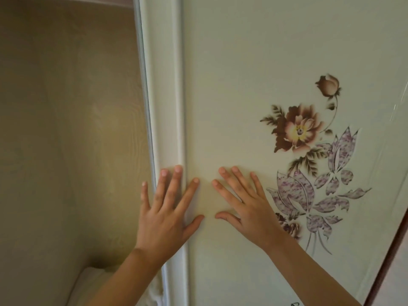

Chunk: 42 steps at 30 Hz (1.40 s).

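Observation:
A pale sliding door panel (242,74) with a printed flower pattern (309,164) fills the right of the view. Its white raised edge frame (165,85) runs top to bottom. My left hand (167,208) lies flat with spread fingers across that frame, the thumb on the panel. My right hand (245,204) presses flat on the panel just right of it, fingers straight and spread, next to the flowers. Neither hand holds anything.
Left of the frame is a beige inner wall (66,129) of an open compartment, with white folded fabric (95,283) at the bottom. A dark brown edge (388,250) borders the panel at the lower right.

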Each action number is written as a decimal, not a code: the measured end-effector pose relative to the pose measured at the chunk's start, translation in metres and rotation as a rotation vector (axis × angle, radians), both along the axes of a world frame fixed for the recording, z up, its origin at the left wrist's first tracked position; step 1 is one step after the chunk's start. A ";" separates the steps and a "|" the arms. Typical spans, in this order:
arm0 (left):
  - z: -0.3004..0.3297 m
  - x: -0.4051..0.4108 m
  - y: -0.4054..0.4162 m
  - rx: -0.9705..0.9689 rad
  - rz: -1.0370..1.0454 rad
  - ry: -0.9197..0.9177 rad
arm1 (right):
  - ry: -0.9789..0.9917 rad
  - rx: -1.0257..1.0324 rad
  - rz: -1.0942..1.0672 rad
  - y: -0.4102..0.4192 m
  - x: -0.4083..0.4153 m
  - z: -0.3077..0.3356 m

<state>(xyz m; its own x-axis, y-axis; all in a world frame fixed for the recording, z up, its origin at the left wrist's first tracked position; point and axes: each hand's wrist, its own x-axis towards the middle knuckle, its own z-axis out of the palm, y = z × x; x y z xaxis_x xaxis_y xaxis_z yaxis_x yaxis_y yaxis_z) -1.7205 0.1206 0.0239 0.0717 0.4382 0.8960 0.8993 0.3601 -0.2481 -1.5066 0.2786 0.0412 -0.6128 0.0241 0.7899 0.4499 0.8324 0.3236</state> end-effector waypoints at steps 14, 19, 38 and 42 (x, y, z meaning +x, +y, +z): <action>0.014 0.017 -0.014 -0.083 0.025 -0.042 | 0.077 -0.074 0.078 0.000 0.000 -0.005; 0.018 0.012 -0.024 -0.074 -0.004 -0.026 | 0.150 -0.160 0.096 -0.023 -0.013 -0.006; -0.045 -0.148 -0.177 -0.285 0.051 -0.513 | 0.031 -0.442 0.370 -0.197 -0.150 -0.047; -0.053 -0.173 -0.191 -0.311 0.021 -0.566 | -0.008 -0.606 0.287 -0.216 -0.186 -0.061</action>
